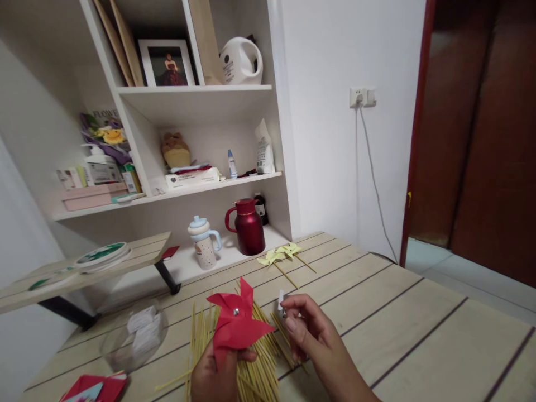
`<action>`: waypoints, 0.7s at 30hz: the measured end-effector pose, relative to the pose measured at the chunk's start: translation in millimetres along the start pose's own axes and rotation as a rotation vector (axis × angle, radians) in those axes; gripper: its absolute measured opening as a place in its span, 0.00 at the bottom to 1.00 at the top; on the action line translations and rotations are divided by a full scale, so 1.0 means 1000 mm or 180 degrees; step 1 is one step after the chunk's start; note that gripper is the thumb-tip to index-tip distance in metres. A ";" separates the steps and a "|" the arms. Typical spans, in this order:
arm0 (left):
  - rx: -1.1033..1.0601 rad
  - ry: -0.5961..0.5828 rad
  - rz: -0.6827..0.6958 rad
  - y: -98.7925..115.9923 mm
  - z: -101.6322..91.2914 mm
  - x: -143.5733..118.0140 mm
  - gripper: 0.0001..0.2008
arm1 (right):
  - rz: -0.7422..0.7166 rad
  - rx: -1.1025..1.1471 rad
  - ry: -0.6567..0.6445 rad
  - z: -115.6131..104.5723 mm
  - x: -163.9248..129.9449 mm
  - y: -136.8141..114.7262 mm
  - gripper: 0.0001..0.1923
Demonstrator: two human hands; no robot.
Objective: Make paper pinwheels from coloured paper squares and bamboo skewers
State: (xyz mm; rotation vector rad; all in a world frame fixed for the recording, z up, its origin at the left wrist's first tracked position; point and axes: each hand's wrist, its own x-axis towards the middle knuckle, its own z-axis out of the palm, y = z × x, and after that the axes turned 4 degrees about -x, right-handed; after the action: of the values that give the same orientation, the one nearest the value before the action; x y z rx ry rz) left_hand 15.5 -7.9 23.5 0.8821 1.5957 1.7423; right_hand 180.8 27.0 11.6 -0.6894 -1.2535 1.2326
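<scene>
A red paper pinwheel [240, 333] with a small shiny piece at its centre is held from below in my left hand [214, 375], its fingers closed behind the paper. To the right, my right hand [315, 339] pinches a small white strip [281, 299] between thumb and index finger. A little metallic bit shows beside that strip, too small to make out. Under both hands lies a spread of thin yellowish sticks [262, 371] on the slatted wooden table [402, 329].
Two pale yellow pinwheels on sticks [280, 254] lie toward the back. At left stand a clear bowl [109, 350] with white bundles, red paper [100, 385] and a raised wooden stand [146, 245] carrying round plates. A cup [205, 245] and a red jug [250, 229] stand behind.
</scene>
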 end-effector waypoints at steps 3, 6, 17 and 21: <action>-0.0589 -0.0236 -0.0231 0.000 -0.004 0.002 0.04 | 0.0156 0.0055 -0.0430 0.001 -0.003 0.007 0.17; -0.1284 -0.0422 -0.0528 0.004 -0.005 0.003 0.07 | 0.0510 0.0191 -0.0917 0.007 -0.007 0.016 0.20; -0.2270 -0.0424 -0.0978 0.007 0.015 -0.003 0.07 | 0.0232 -0.0858 -0.1508 0.025 -0.015 0.015 0.24; -0.2399 -0.0537 -0.1246 -0.003 0.033 -0.013 0.14 | -0.0030 -0.1075 -0.1214 0.022 -0.009 0.015 0.19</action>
State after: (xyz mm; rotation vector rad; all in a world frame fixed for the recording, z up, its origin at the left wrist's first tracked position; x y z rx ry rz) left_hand 49.9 1.4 21.4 0.3059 0.8088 1.7169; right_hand 156.6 18.1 0.4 -0.7068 -1.8070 1.1907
